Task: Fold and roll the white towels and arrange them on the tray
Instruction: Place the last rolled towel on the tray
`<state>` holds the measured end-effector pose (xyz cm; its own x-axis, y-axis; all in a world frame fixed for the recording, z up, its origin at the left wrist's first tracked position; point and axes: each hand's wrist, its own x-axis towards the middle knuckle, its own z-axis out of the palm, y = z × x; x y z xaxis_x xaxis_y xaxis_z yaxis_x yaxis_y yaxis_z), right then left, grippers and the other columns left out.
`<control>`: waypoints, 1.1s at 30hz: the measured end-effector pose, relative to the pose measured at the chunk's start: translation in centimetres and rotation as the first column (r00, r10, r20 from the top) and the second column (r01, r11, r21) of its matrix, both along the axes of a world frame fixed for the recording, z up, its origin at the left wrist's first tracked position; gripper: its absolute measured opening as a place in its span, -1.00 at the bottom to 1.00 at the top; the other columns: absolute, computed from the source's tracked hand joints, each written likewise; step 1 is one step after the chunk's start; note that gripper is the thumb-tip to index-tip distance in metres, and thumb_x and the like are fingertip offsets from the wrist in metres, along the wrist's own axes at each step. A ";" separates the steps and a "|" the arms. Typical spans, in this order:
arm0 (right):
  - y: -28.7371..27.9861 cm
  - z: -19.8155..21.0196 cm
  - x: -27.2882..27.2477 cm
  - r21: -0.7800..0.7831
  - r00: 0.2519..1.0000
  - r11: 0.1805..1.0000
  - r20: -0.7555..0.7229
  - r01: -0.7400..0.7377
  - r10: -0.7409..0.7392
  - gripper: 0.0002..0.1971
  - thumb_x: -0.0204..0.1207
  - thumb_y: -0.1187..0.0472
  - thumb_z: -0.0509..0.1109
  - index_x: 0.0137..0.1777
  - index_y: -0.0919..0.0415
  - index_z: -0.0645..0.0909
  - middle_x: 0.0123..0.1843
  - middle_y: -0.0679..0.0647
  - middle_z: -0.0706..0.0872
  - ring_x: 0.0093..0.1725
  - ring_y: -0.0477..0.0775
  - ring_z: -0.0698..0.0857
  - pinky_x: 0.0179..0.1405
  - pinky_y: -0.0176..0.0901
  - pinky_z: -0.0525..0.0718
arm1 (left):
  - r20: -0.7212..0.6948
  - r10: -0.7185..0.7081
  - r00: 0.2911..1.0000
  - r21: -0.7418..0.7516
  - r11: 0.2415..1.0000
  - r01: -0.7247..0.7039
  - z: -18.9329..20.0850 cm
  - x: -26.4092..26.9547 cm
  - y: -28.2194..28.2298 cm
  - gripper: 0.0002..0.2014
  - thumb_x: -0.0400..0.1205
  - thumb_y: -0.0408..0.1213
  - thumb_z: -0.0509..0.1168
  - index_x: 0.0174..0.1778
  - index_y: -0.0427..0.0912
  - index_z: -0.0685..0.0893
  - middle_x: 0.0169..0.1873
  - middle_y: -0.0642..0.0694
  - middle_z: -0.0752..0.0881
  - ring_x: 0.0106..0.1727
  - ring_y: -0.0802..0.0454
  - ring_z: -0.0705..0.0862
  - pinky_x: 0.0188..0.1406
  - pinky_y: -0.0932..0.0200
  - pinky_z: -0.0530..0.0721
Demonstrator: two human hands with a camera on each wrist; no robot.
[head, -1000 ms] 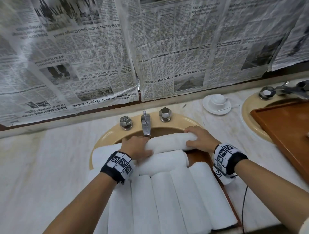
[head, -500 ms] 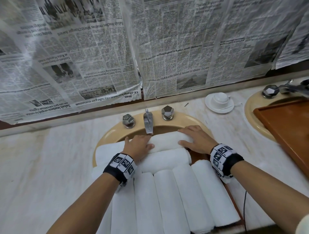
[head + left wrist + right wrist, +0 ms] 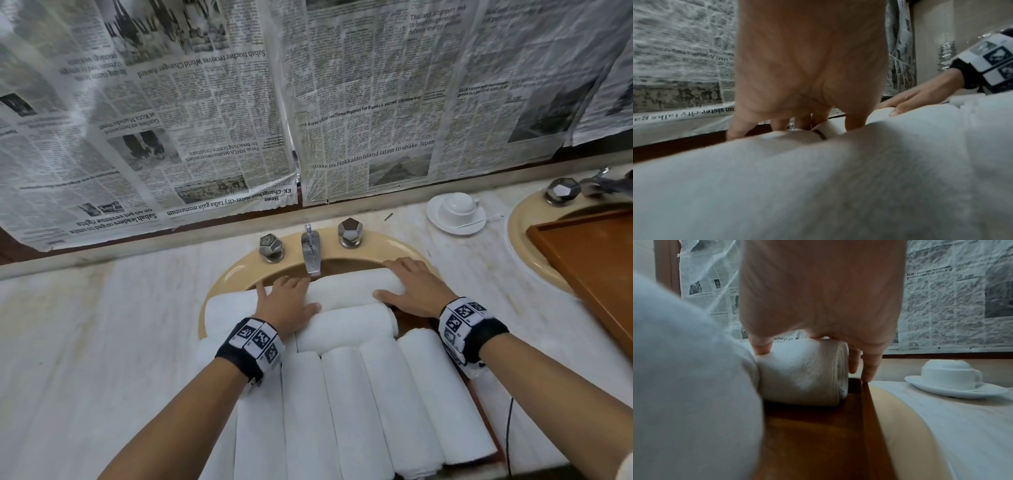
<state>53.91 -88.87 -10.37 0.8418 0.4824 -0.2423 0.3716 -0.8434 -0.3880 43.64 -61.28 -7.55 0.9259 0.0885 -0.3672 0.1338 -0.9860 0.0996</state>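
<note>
1. The wooden tray is mostly hidden under towels; only a strip of its right side shows, and its near end is cut off by the picture's edge.
2. The left grip lies on the left end of the far rolled towel; its fingertips are hidden in both views, so I cannot tell whether they curl round the roll.
3. The right grip rests on the roll's right end with fingers straight, one fingertip touching the tray rim.
4. That roll lies at the tray's far end, just before the tap, with its long axis running left to right.
5. A second roll lies parallel, touching its near side.
6. Nearer on the tray, four rolled towels point away from the person, side by side.
</note>
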 end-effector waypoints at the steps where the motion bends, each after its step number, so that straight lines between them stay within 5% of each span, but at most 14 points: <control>1: 0.0 0.2 0.1 0.016 1.000 1.000 -0.013 0.008 -0.007 -0.17 0.51 -0.41 0.26 0.70 -0.11 0.12 0.69 -0.01 0.17 0.65 0.09 0.12 0.61 0.05 0.22 | -0.008 0.011 1.000 0.019 1.000 -0.011 0.1 0.1 -0.1 -0.35 0.71 0.24 0.06 0.69 0.07 0.21 0.68 0.06 0.29 0.73 -0.08 0.08 0.57 -0.53 -0.15; 6: -2.1 1.5 -1.2 0.178 0.989 0.973 -0.027 0.145 -0.143 -0.21 0.55 -0.27 0.34 0.70 -0.07 0.13 0.68 -0.04 0.19 0.63 0.11 0.19 0.60 0.08 0.26 | 0.063 0.078 0.995 -0.147 0.987 -0.068 0.3 -0.7 1.5 -0.40 0.73 0.22 0.07 0.67 0.09 0.28 0.70 0.07 0.23 0.71 -0.07 0.14 0.62 -0.41 0.09; 10: -5.1 1.8 -4.0 0.207 0.980 0.958 -0.067 0.196 -0.186 -0.27 0.56 -0.26 0.34 0.66 -0.06 0.20 0.63 0.00 0.31 0.56 0.14 0.36 0.46 0.01 0.36 | 0.176 0.235 0.956 -0.362 0.918 -0.159 1.1 -3.7 5.1 -0.12 0.54 0.56 -0.13 0.58 0.02 0.47 0.55 -0.06 0.52 0.57 -0.12 0.44 0.52 -0.32 0.41; 15: -8.3 0.6 -9.3 0.195 0.931 0.922 -0.218 0.334 -0.291 -0.20 0.55 -0.36 0.26 0.71 -0.01 0.17 0.67 -0.02 0.28 0.56 0.05 0.40 0.52 0.01 0.39 | 0.216 0.422 0.880 -0.419 0.854 -0.307 1.9 -10.5 8.9 -0.37 0.72 0.17 0.21 0.56 -0.22 0.50 0.53 -0.22 0.53 0.56 -0.21 0.46 0.55 -0.11 0.37; 18: -9.5 -0.1 -12.9 0.223 0.876 0.867 -0.307 0.446 -0.372 -0.22 0.55 -0.38 0.19 0.69 -0.02 0.22 0.65 -0.02 0.34 0.46 0.02 0.50 0.43 -0.01 0.48 | 0.202 0.497 0.844 -0.459 0.809 -0.367 1.3 -15.7 10.2 -0.37 0.69 0.08 0.24 0.54 -0.34 0.50 0.46 -0.20 0.57 0.48 -0.28 0.52 0.42 -0.07 0.43; 22: -9.0 -0.2 -17.0 0.248 0.804 0.788 -0.380 0.564 -0.457 -0.29 0.61 -0.33 0.15 0.66 0.05 0.31 0.61 0.04 0.44 0.43 0.05 0.50 0.31 -0.10 0.41 | -0.099 0.652 0.752 -0.535 0.602 -0.592 -1.4 -22.3 11.0 -0.23 0.66 0.30 0.13 0.67 -0.15 0.34 0.55 -0.18 0.49 0.50 -0.24 0.50 0.46 -0.18 0.47; 27: -7.5 0.2 -18.4 0.233 0.774 0.756 -0.376 0.611 -0.510 -0.30 0.64 -0.32 0.19 0.66 0.06 0.31 0.62 0.09 0.43 0.52 0.18 0.46 0.36 -0.03 0.37 | -0.377 0.643 0.666 -0.745 0.217 -0.631 -2.6 -25.9 8.9 -0.52 0.68 0.32 0.12 0.33 0.08 0.57 0.28 0.00 0.69 0.27 -0.03 0.68 0.09 -0.10 0.72; 30: -7.4 0.0 -18.3 0.218 0.758 0.744 -0.375 0.631 -0.534 -0.16 0.46 -0.51 0.21 0.59 0.05 0.43 0.55 0.10 0.54 0.41 0.18 0.55 0.37 0.06 0.44 | -0.301 0.634 0.712 -0.783 0.262 -0.564 -2.9 -26.0 7.8 -0.29 0.51 0.54 0.14 0.37 0.09 0.58 0.24 0.06 0.73 0.23 -0.01 0.72 0.26 -0.18 0.68; 33: -7.1 -0.1 -18.6 0.265 0.758 0.721 -0.369 0.640 -0.537 -0.32 0.56 -0.36 0.28 0.51 0.09 0.49 0.39 0.07 0.62 0.19 0.10 0.56 0.20 -0.02 0.44 | -0.222 0.716 0.662 -0.767 0.292 -0.572 -3.2 -25.4 6.5 -0.27 0.61 0.47 0.05 0.50 0.01 0.51 0.32 0.01 0.63 0.22 -0.06 0.65 0.26 -0.07 0.58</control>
<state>35.33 -95.96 -10.42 0.9173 0.0015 -0.3983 -0.3057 -0.6382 -0.7065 18.21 -54.78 -10.74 0.7404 0.4552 -0.4945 0.6042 -0.1286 0.7864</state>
